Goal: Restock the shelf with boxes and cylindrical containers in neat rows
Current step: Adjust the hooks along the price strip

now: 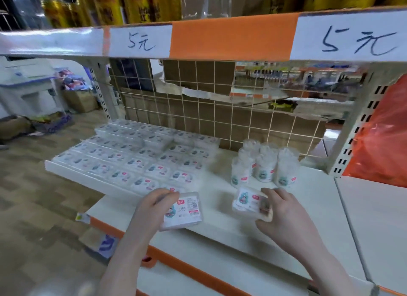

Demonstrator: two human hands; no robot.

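Left hand [154,205] gripping flat box [184,209], right hand [284,216] pinching second box [247,202], tubs [262,163] just beyond right hand, stocked boxes [136,154] beyond left

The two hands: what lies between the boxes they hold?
In the head view, only bare white shelf lies between the left hand's box and the right hand's box.

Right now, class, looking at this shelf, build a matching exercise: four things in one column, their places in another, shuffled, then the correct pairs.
Things
1. left hand
2. right hand
3. cylindrical containers
4. flat boxes in rows

Places
A. upright, clustered near the wire grid
B. covering the shelf's left part
C. holding a box front centre
D. holding a box below the cylinders

Pairs: 1-C, 2-D, 3-A, 4-B
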